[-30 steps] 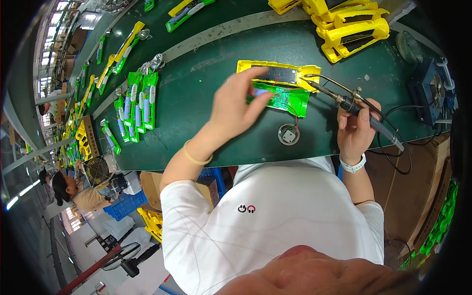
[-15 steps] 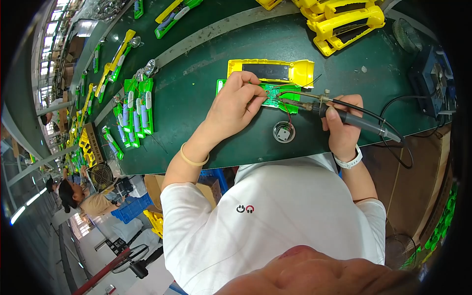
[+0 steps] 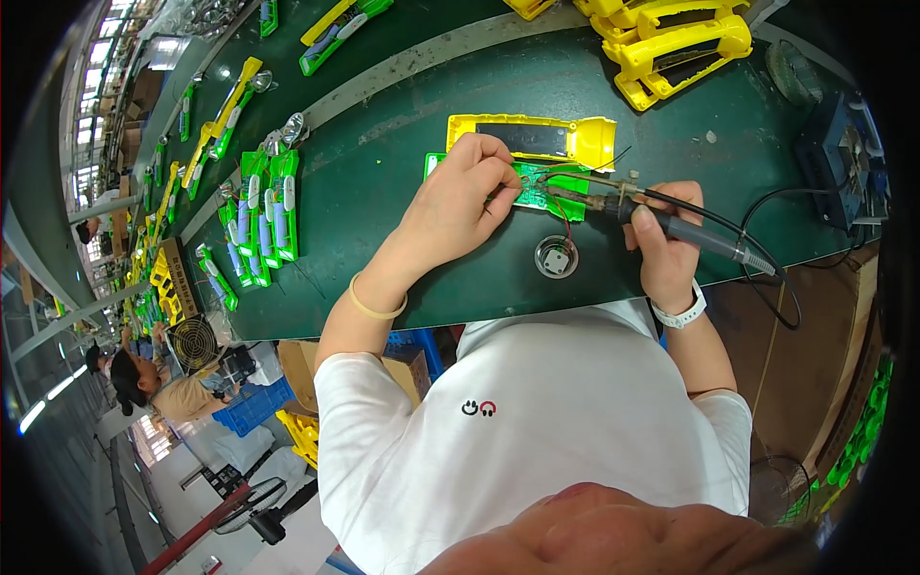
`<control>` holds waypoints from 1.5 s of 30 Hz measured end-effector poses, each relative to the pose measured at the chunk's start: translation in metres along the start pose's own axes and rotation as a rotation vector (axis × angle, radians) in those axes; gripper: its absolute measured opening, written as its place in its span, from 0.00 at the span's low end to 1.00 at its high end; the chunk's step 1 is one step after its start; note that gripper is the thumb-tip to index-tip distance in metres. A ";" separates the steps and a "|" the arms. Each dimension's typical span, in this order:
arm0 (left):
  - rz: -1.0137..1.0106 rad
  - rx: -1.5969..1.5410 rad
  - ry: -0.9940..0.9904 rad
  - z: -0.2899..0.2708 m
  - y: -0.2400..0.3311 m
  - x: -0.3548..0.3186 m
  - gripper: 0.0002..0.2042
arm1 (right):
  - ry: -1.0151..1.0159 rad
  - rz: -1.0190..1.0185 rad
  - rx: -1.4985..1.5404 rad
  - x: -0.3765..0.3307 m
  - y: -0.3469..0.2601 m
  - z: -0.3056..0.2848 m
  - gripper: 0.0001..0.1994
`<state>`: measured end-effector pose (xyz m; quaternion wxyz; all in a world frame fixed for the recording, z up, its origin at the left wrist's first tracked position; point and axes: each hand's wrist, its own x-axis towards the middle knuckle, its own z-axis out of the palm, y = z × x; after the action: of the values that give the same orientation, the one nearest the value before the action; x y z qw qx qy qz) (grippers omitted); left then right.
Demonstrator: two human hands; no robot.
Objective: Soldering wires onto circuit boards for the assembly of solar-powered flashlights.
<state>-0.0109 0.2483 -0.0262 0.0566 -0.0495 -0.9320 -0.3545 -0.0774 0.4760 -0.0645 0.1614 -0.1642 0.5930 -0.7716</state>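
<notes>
My right hand (image 3: pixel 668 259) grips a soldering iron (image 3: pixel 698 236) with a black handle and a thin feed tube along it. Its tip reaches a small green circuit board (image 3: pixel 533 198) set in a bright green housing (image 3: pixel 575 207). My left hand (image 3: pixel 450 211) is closed in a pinch at the board's left side; what the fingertips hold is hidden. Thin red and dark wires run from the board to a round silver lamp head (image 3: pixel 556 257) lying nearer to me. Just beyond the housing lies a yellow casing half (image 3: pixel 596 144) with a dark panel.
Several yellow casings (image 3: pixel 661 62) are piled at the far right. A blue soldering station (image 3: pixel 832 158) stands at the right edge, its cable looping to the iron. Green housings with battery cells (image 3: pixel 257 216) lie grouped at left. A co-worker (image 3: pixel 158 379) sits farther left.
The view has shifted very slightly. The iron stays at the board, and my left hand keeps its pinch with hardly any movement.
</notes>
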 end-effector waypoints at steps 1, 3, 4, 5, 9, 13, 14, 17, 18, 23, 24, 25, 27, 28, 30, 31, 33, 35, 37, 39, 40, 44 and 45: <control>0.000 0.001 0.002 0.000 0.000 0.000 0.05 | -0.003 -0.002 -0.007 0.000 0.000 -0.003 0.12; 0.009 0.015 0.009 0.000 0.000 0.000 0.05 | 0.003 -0.008 0.030 0.001 -0.001 -0.002 0.12; 0.009 0.015 0.010 0.000 0.001 0.000 0.05 | 0.011 -0.012 0.068 0.001 -0.002 -0.002 0.12; -0.006 0.013 0.003 0.000 0.002 0.000 0.05 | 0.010 -0.012 0.068 0.002 -0.002 -0.002 0.12; -0.023 0.027 -0.014 -0.001 0.004 0.003 0.05 | 0.035 0.001 0.056 0.002 -0.002 -0.003 0.12; -0.024 0.043 -0.018 -0.001 0.007 0.001 0.06 | 0.050 0.008 0.076 0.002 -0.002 -0.004 0.12; -0.027 0.021 0.014 0.000 0.007 -0.001 0.07 | 0.047 0.007 0.079 0.002 -0.002 -0.004 0.12; 0.138 0.172 0.212 -0.013 0.010 -0.001 0.11 | 0.067 0.000 0.086 0.003 -0.003 -0.006 0.12; 0.125 0.309 0.251 -0.021 0.009 -0.006 0.12 | 0.091 -0.009 0.064 0.004 -0.003 -0.005 0.11; -0.211 0.164 0.085 -0.027 0.021 -0.037 0.06 | 0.078 0.022 0.111 0.004 -0.004 -0.006 0.12; -0.274 0.018 0.023 -0.028 0.026 -0.035 0.05 | 0.075 0.015 0.106 0.003 -0.004 -0.006 0.12; -0.276 0.020 0.026 -0.024 0.025 -0.033 0.05 | 0.068 0.008 0.102 0.003 -0.004 -0.007 0.12; -0.010 -0.042 0.094 -0.016 0.014 -0.026 0.05 | 0.078 0.003 0.074 0.001 -0.008 -0.005 0.11; 0.045 0.026 0.078 -0.015 0.010 -0.024 0.06 | 0.096 -0.001 0.043 0.000 -0.009 -0.005 0.11; 0.180 0.109 0.133 -0.008 0.003 -0.015 0.07 | 0.099 0.010 0.061 0.000 -0.010 -0.007 0.11; 0.313 0.197 0.189 -0.006 0.001 -0.011 0.09 | 0.099 0.021 0.084 0.000 -0.011 -0.007 0.11; 0.357 0.239 0.177 -0.001 -0.007 -0.011 0.09 | 0.086 0.026 0.075 0.001 -0.010 -0.008 0.11; 0.403 0.281 0.165 0.000 -0.008 -0.011 0.09 | 0.074 0.030 0.064 0.001 -0.009 -0.009 0.11; 0.422 0.378 0.106 -0.001 -0.005 -0.009 0.13 | 0.049 0.018 0.045 0.001 -0.006 -0.010 0.11; 0.443 0.424 0.085 -0.003 -0.001 -0.007 0.12 | 0.031 0.025 0.034 0.002 -0.005 -0.010 0.11; 0.466 0.470 0.063 -0.004 0.001 -0.006 0.12 | 0.015 0.031 0.023 0.002 -0.005 -0.010 0.11; 0.536 0.531 0.053 -0.006 0.005 -0.001 0.11 | -0.024 0.024 0.016 0.002 -0.003 -0.012 0.11; 0.528 0.552 0.026 -0.007 0.006 -0.001 0.12 | -0.014 0.016 0.012 0.002 -0.003 -0.011 0.11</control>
<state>-0.0087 0.2485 -0.0174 0.1690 -0.2661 -0.9469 -0.0637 -0.0842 0.4853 -0.0642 0.1728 -0.1640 0.5883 -0.7728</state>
